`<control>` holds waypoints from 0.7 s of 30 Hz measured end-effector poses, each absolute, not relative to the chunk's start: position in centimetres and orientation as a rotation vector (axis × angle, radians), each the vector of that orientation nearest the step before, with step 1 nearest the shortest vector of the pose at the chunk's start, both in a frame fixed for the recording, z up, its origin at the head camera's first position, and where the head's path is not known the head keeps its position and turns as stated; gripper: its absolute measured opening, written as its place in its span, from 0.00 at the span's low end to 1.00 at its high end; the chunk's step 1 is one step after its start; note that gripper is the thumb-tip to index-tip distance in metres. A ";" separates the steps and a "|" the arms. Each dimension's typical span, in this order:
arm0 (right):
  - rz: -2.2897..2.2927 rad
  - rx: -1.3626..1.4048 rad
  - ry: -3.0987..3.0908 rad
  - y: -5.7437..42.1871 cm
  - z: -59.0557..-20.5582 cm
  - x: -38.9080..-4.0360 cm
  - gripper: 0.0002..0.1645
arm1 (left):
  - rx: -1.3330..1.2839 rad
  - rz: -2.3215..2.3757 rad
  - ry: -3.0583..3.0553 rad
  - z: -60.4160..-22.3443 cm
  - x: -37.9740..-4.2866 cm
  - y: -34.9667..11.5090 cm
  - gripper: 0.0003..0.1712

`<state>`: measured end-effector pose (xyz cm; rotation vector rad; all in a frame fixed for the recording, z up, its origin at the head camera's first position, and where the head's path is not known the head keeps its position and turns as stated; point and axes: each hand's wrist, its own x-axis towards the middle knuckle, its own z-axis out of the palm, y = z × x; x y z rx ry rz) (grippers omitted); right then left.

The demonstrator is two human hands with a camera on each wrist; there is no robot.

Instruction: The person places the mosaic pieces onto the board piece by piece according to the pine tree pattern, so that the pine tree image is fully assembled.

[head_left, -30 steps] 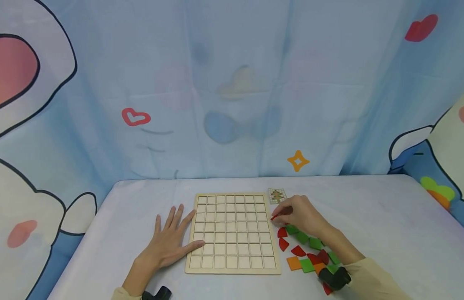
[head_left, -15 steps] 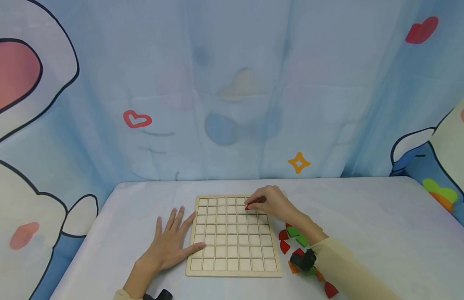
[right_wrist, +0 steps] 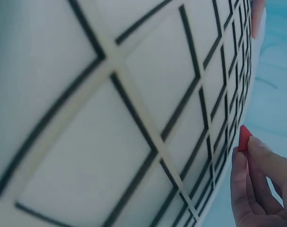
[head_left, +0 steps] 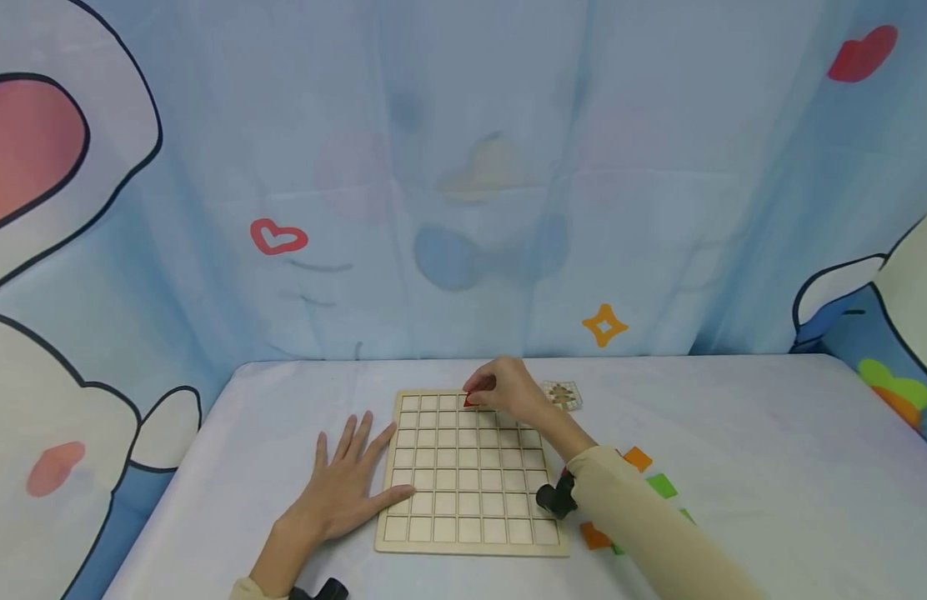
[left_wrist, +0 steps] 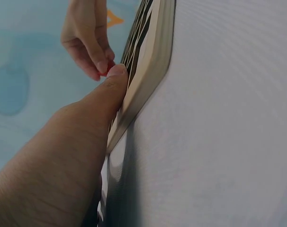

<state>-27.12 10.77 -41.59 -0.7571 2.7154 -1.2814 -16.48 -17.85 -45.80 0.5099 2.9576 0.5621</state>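
A pale wooden grid board (head_left: 437, 525) lies on the table with rows of square cells. My right hand (head_left: 507, 388) pinches a small red tile (head_left: 469, 401) between thumb and fingers over the top row of cells. In the right wrist view the red tile (right_wrist: 244, 138) has a pointed end sticking out from the fingertips. Fingers spread, my left hand (head_left: 342, 493) lies flat at the board's left side, its thumb and index finger touching the frame. The left wrist view shows that thumb (left_wrist: 116, 75) on the board's edge (left_wrist: 148, 80).
Right of the board lie loose tiles, among them an orange tile (head_left: 638, 458), a green tile (head_left: 662, 486) and another orange tile (head_left: 594, 536); my right forearm hides others. A small printed card (head_left: 563, 395) sits by the board's upper right corner. A patterned curtain (head_left: 463, 250) hangs behind the table.
My right hand has carried the red tile from beside the board's right edge leftward and away to the top row. My left hand stays in place.
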 end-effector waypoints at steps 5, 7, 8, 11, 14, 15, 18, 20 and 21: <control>-1.269 -0.711 2.757 10.5 -42.4 -27.4 0.04 | 0.505 0.557 2.959 -45.9 -16.5 -17.8 0.54; -1.264 -0.706 2.762 10.3 -42.5 -27.5 0.04 | 0.507 0.563 2.963 -45.8 -16.5 -17.8 0.54; -1.265 -0.703 2.762 10.2 -42.5 -27.5 0.04 | 0.508 0.563 2.965 -45.8 -16.5 -17.8 0.54; -1.251 -0.697 2.766 10.0 -42.6 -27.5 0.04 | 0.507 0.562 2.966 -45.7 -16.4 -17.8 0.54; -1.230 -0.671 2.769 9.8 -42.6 -27.5 0.04 | 0.510 0.567 2.970 -45.8 -16.5 -17.8 0.54; -1.216 -0.665 2.773 9.8 -42.6 -27.5 0.04 | 0.508 0.563 2.967 -45.8 -16.5 -17.8 0.54; -1.171 -0.650 2.784 9.6 -42.3 -27.4 0.05 | 0.507 0.560 2.970 -45.8 -16.5 -17.8 0.54; -1.137 -0.647 2.795 9.5 -42.1 -27.4 0.06 | 0.506 0.554 2.973 -45.8 -16.5 -17.8 0.54; -1.125 -0.648 2.796 9.4 -42.0 -27.4 0.06 | 0.505 0.549 2.974 -45.8 -16.5 -17.8 0.54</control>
